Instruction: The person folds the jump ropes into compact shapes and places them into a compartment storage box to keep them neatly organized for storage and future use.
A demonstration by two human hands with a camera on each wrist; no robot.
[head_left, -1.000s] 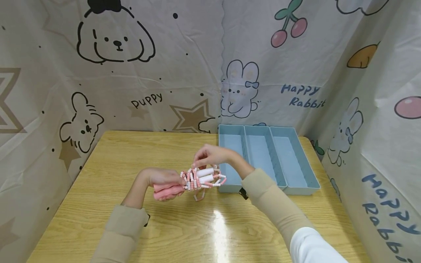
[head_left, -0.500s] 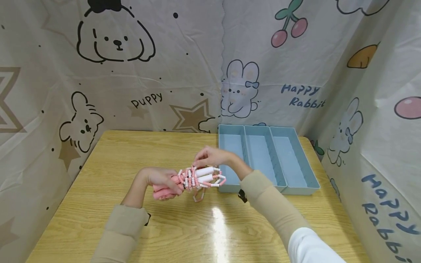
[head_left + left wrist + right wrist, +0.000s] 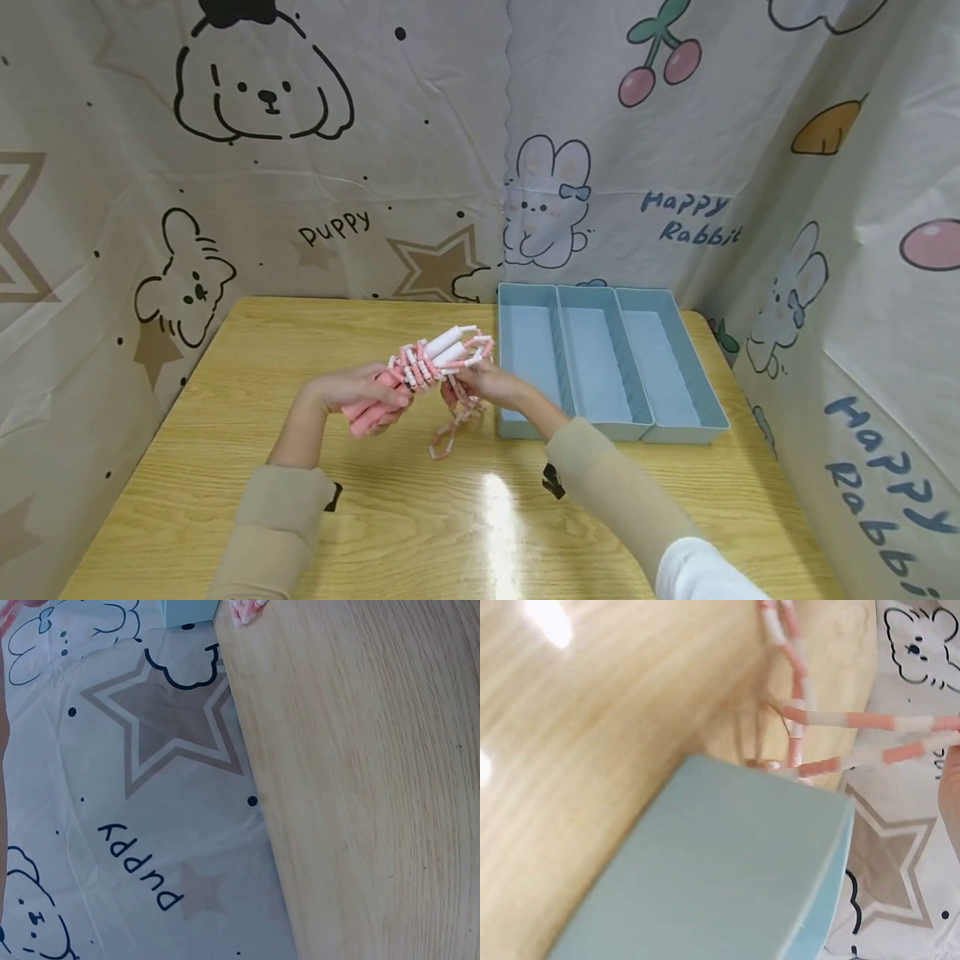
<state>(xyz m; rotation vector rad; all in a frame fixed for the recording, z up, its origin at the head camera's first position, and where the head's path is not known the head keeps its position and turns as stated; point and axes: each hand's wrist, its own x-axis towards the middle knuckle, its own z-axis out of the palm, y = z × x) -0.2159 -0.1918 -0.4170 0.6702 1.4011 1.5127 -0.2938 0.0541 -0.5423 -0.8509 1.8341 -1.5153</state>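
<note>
A beaded jump rope [image 3: 420, 367] in pink and white is bundled between the two hands, its strands wound around the handles. My left hand [image 3: 360, 390] grips the pink handle ends, and the white ends point up and to the right. Just under those white ends, my right hand [image 3: 495, 385] holds a strand of the rope, its fingertips partly hidden by the beads. A loose loop hangs below toward the table. In the right wrist view, strands of the rope [image 3: 870, 720] run to the hand at the right edge. Only a few beads [image 3: 246, 611] show at the top of the left wrist view.
A light blue bin [image 3: 528, 429] with three long compartments stands at the back right of the wooden table [image 3: 390, 533], close to the right forearm. A printed cloth [image 3: 420, 167] hangs around the back and sides.
The right hand has moved from behind the wound strands to below the white ends. The bundle has tilted upward at its right end, and the hanging loop has shifted slightly left.
</note>
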